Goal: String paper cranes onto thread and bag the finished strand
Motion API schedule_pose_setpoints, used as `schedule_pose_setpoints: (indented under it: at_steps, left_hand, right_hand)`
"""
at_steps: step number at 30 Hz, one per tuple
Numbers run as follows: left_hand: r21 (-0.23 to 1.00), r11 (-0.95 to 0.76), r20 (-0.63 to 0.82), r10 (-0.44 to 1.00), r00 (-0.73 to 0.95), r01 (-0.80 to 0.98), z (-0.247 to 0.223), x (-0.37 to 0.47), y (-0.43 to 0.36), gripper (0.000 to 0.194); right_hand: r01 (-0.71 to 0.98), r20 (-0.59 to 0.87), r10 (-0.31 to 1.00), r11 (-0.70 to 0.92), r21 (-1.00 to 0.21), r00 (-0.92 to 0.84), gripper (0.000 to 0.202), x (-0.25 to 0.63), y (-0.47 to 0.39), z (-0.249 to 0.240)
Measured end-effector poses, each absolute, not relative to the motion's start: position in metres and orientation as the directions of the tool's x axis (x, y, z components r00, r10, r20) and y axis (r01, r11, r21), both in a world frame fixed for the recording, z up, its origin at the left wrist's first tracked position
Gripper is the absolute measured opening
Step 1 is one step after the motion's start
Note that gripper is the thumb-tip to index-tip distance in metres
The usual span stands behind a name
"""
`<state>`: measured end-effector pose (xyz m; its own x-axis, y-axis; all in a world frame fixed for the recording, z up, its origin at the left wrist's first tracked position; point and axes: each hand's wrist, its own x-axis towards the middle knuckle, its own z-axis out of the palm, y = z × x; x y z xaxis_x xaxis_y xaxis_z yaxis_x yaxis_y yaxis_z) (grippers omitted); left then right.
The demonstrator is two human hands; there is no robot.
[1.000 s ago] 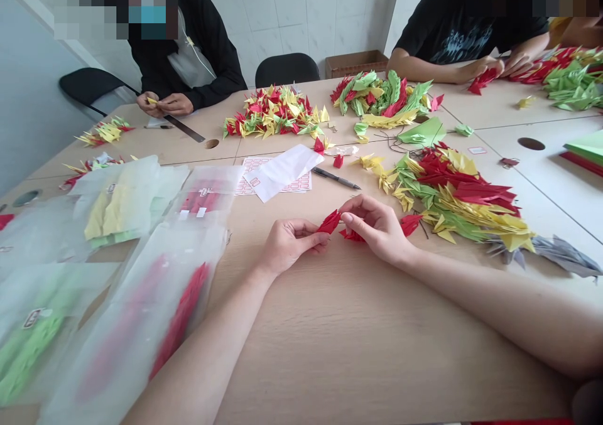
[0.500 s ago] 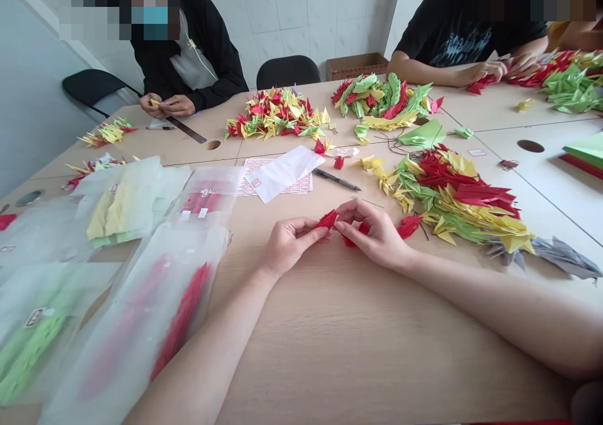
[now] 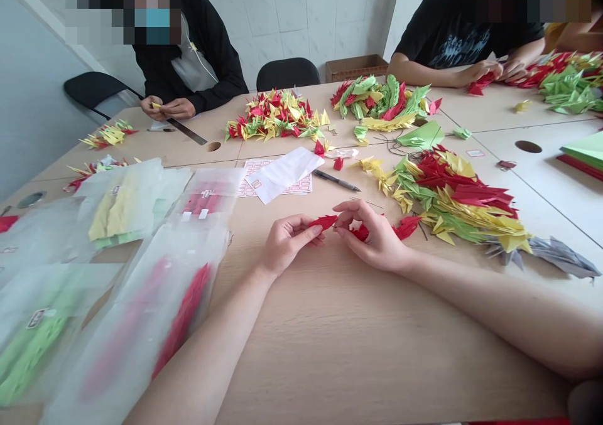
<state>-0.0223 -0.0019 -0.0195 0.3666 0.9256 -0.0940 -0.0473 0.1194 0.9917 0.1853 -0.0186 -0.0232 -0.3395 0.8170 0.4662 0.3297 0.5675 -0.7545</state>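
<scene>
My left hand (image 3: 286, 243) is closed on a red folded paper piece (image 3: 324, 222), which looks like an origami crane. Its pointed end reaches the fingertips of my right hand (image 3: 374, 236). There the thumb and index finger are pinched together, and what lies between them is too small to make out. More red folded paper (image 3: 406, 227) lies on the table behind and beside my right hand, partly hidden by its fingers. Right of that spreads a heap of red, yellow and green folded paper strings (image 3: 464, 193), with a grey bunch (image 3: 560, 257) at its near end.
Clear plastic bags (image 3: 141, 312) of folded paper cover the left side. A pen (image 3: 336, 180) and white paper (image 3: 288, 174) lie ahead. Beyond are a colourful crane pile (image 3: 277, 114) and a steel ruler (image 3: 187, 132). Two people (image 3: 207, 42) sit opposite, handling folded paper.
The red piece in my left hand has tipped flatter and shifted slightly left. My right fingertips have moved a little. Everything else stays about where it was.
</scene>
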Motion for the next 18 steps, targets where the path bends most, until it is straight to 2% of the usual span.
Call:
schedule_pose_setpoints:
  at_steps: [11, 14, 18]
  left_hand:
    - [0.996, 0.085, -0.077, 0.921, 0.382, -0.004, -0.0214, -0.0224, -0.0020, 0.020]
    - [1.000, -0.010, 0.004, 0.940, 0.341, 0.014, -0.0213, -0.0214, -0.0016, 0.016]
    - [0.975, -0.219, 0.197, 0.940, 0.279, 0.048, -0.0222, -0.0191, -0.0020, 0.010]
  right_hand:
    - [0.308, 0.478, 0.864, 0.502, -0.808, -0.155, 0.032, 0.1839, -0.0182, -0.0217]
    - [0.367, 0.507, 0.848, 0.525, -0.768, -0.152, 0.024, 0.1846, -0.0202, -0.0199]
    - [0.426, 0.625, 0.749, 0.650, -0.629, -0.219, 0.018, 0.1860, -0.0207, -0.0186]
